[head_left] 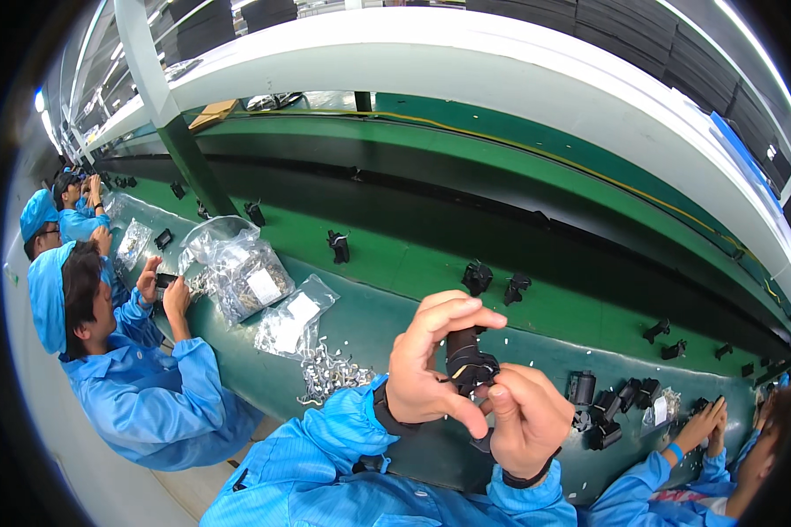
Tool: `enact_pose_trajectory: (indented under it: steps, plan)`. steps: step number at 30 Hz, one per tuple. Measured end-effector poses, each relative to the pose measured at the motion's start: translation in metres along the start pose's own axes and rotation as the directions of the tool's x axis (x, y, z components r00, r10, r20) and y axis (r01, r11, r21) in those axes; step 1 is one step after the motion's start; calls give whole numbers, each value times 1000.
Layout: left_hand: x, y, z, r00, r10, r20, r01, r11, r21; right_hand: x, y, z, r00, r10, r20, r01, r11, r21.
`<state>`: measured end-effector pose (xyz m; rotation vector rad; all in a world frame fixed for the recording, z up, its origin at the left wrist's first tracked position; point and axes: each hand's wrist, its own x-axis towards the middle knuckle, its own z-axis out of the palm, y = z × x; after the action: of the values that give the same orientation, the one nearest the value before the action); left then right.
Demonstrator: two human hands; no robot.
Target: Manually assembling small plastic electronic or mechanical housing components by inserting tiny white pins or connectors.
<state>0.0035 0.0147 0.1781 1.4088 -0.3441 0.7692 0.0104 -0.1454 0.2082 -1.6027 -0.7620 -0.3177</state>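
Two hands on one black part point(462, 351), up above the green bench point(373, 307). Our left hand point(426, 364) is half curled around it, fingers over the top, thumb apart from them below. Our right hand point(529, 420) pinches the lower end, thumb against fingertips. To our left we've got a pile of small metal pieces point(332, 376) beside a clear bag point(297, 321); to our right, a cluster of black housings point(604, 408).
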Motion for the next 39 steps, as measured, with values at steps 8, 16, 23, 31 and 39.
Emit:
enact_pose_trajectory:
  steps: [8, 16, 23, 31, 39]
  plan:
    - [19, 11, -13, 946, 143, 290, -252, 887, 387, 5, 2, -5, 993, 46, -108, -64, 984, -168]
    - [20, 22, -23, 931, -8, 366, -32, 994, 103, 19, 10, -16, 971, 84, -224, -65, 994, 92]
    - [17, -2, -6, 931, 335, 147, -357, 918, 170, 5, 11, -20, 977, 168, 132, -197, 947, 255]
    - [19, -2, -12, 913, 339, 228, -386, 898, 209, 5, 5, -27, 965, 249, 86, -264, 919, 294]
    - [18, 2, -9, 917, 320, 237, -378, 886, 270, 6, 5, -19, 998, 34, 49, -41, 991, 129]
